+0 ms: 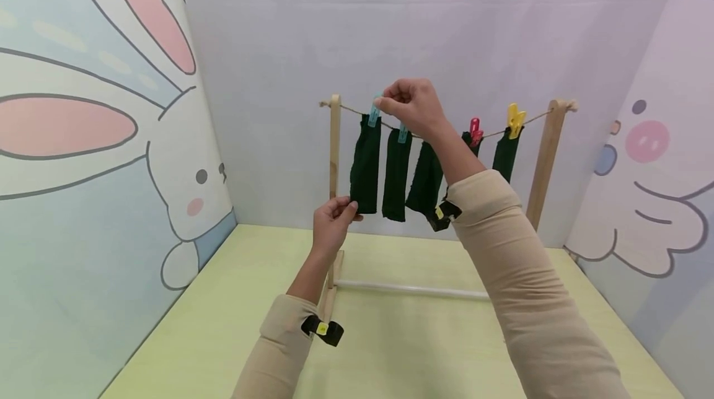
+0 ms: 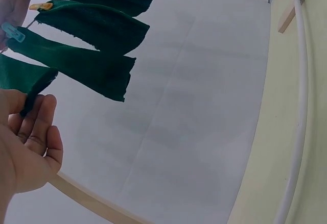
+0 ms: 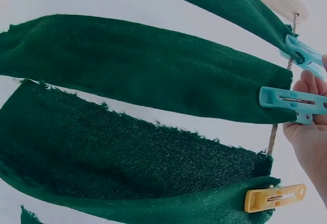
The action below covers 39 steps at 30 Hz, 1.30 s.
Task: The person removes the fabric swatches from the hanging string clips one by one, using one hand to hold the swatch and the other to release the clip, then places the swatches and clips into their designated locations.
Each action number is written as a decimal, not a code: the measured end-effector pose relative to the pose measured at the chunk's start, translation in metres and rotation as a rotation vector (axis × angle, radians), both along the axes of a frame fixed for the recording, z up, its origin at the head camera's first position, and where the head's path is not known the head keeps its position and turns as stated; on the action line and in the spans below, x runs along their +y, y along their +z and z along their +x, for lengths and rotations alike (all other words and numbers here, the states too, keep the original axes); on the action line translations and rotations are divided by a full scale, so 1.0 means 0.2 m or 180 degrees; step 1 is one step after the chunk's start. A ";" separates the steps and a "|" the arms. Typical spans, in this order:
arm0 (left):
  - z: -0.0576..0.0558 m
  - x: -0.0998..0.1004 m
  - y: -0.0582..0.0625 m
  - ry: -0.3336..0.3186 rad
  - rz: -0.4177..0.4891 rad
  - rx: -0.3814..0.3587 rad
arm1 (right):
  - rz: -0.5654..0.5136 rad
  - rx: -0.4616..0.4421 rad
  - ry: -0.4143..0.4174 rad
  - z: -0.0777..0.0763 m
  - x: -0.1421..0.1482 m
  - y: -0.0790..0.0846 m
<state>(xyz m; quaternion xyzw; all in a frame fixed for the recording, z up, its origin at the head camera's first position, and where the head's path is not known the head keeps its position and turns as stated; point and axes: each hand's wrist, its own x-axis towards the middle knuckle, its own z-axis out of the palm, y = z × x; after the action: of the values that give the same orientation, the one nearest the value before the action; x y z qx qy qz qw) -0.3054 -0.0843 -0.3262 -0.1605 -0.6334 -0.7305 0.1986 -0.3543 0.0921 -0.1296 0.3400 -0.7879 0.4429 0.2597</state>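
Several strips of dark green cloth hang from a rope [image 1: 351,109] by clothespins. My left hand [image 1: 331,225] pinches the lower corner of the leftmost green cloth [image 1: 365,166] between thumb and fingers; in the left wrist view that cloth edge [image 2: 41,85] folds over at the fingertips. Up at the rope, my right hand [image 1: 417,108] pinches the top end of a light blue clothespin [image 1: 374,116], whose jaws sit over the cloth's top edge. Beside it, a second blue clothespin [image 3: 286,99] holds the neighbouring cloth [image 3: 153,71], with the right hand behind that pin in the right wrist view.
Farther right, a yellow-orange clothespin [image 3: 265,198], a red clothespin [image 1: 475,131] and a yellow clothespin [image 1: 515,120] hold more cloths. Wooden posts [image 1: 545,163] carry the rope, and a white rod [image 1: 413,289] runs low between them above the pale yellow table [image 1: 223,324].
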 end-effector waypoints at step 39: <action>0.22 -0.23 -0.13 -0.0314 0.0246 -0.0372 | -0.0997 0.0703 0.0570 0.32 0.28 -0.30</action>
<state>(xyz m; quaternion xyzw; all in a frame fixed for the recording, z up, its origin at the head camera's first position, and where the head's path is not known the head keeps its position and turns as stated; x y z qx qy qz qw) -0.2620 -0.1311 -0.3527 -0.1408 -0.6065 -0.7714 0.1311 -0.2910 0.1481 -0.1892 0.4106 -0.6428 0.5414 0.3538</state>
